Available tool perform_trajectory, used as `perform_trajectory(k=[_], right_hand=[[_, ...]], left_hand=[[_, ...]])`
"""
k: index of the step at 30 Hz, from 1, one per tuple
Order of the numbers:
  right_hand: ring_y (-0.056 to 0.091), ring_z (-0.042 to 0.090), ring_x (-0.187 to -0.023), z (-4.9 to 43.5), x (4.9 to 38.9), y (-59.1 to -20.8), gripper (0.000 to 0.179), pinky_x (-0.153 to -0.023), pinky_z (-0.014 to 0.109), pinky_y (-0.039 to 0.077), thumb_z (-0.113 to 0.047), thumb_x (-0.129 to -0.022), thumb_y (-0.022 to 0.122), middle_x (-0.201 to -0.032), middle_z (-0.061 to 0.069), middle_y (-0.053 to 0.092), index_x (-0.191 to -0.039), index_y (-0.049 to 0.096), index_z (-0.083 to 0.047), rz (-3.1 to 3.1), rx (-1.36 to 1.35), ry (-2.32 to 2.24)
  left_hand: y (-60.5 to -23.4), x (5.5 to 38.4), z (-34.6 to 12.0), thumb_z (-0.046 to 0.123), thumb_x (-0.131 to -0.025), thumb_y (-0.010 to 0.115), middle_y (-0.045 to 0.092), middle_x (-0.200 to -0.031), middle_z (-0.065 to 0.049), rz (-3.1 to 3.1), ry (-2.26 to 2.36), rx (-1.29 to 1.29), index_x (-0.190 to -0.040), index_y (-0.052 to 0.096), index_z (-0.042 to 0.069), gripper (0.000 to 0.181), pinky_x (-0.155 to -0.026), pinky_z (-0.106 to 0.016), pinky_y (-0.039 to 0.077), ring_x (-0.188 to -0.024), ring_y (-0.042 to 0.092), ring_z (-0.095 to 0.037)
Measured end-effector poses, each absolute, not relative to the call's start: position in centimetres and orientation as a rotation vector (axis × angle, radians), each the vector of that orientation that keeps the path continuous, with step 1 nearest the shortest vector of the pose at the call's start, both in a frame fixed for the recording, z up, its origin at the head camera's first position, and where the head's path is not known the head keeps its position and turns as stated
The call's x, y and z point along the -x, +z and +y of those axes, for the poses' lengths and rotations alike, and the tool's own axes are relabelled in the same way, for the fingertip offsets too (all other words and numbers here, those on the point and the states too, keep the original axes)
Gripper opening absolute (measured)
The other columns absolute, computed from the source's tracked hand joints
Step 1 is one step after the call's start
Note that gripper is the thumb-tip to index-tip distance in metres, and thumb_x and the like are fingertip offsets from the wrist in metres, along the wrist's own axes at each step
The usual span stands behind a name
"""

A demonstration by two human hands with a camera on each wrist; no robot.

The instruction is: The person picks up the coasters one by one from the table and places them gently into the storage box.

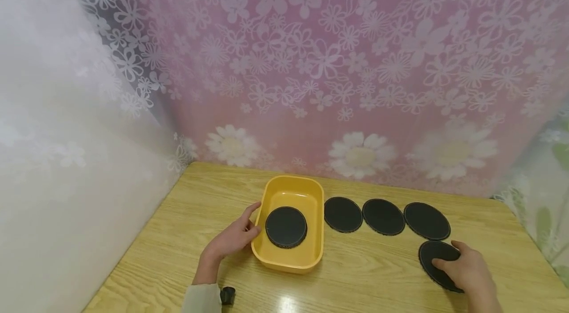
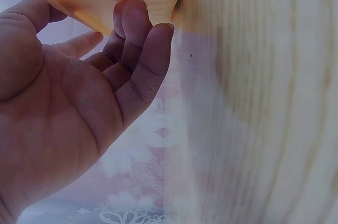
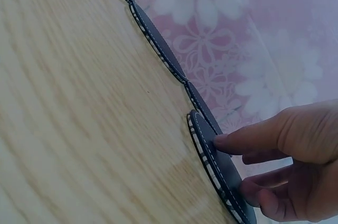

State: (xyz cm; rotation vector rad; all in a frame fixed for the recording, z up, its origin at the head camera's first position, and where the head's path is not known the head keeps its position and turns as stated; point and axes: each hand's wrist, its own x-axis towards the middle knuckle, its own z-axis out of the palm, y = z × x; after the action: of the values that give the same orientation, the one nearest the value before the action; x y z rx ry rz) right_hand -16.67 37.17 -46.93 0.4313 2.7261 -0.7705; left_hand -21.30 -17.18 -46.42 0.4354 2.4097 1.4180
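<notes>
A yellow rectangular tray (image 1: pixel 313 254) stands on the table with one black round coaster (image 1: pixel 286 227) lying inside. My left hand (image 1: pixel 233 238) grips the tray's left side, thumb at the rim; the left wrist view shows its fingers (image 2: pixel 138 23) curled against the outer wall. At the right, my right hand (image 1: pixel 472 268) holds another black round coaster (image 1: pixel 430 254) low over the table, with fingertips on its dark upper face. The right wrist view shows this coaster's (image 3: pixel 203 139) pale stitching and black-and-white edge. Part of it is hidden under the hand.
A row of three black coasters (image 1: pixel 343 215), (image 1: pixel 384 217), (image 1: pixel 426 221) extends right from the tray. A small black object (image 1: pixel 228 295) is beside the left sleeve (image 1: pixel 202 298). Flowered cloth (image 1: pixel 284 81) hangs behind the wooden table (image 1: pixel 364 273).
</notes>
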Motion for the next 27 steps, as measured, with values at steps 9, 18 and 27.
perform_trajectory(k=[9,18,27], right_hand=[[0.036,0.066,-0.118,37.8,16.1,-46.7,0.108,-0.093,0.066,0.041,-0.049,-0.082,0.077,-0.135,0.051,0.028,-0.14,0.022,0.025,2.63,-0.4,-0.782],[0.029,0.069,-0.117,38.5,16.6,-47.6,0.119,-0.091,0.07,0.039,-0.054,-0.077,0.08,-0.131,0.055,0.019,-0.143,0.016,0.021,2.642,-0.405,-0.78],[0.023,0.068,-0.114,38.1,16.3,-46.8,0.118,-0.083,0.071,0.04,-0.052,-0.077,0.081,-0.128,0.055,0.015,-0.148,0.013,0.013,2.688,-0.546,-0.79]], left_hand=[[-46.3,21.2,-17.3,0.018,-0.103,0.051,0.052,-0.085,-0.007,2.41,1.428,-0.417,-0.159,0.018,0.012,0.065,-0.062,-0.028,0.042,-0.066,0.046,-0.016],[-46.1,21.3,-17.2,0.017,-0.103,0.051,0.055,-0.086,-0.01,2.401,1.444,-0.455,-0.159,0.018,0.01,0.065,-0.061,-0.029,0.041,-0.066,0.048,-0.017],[-46.4,21.5,-17.4,0.019,-0.103,0.05,0.054,-0.085,-0.008,2.417,1.41,-0.434,-0.159,0.018,0.013,0.065,-0.062,-0.028,0.042,-0.066,0.048,-0.016]])
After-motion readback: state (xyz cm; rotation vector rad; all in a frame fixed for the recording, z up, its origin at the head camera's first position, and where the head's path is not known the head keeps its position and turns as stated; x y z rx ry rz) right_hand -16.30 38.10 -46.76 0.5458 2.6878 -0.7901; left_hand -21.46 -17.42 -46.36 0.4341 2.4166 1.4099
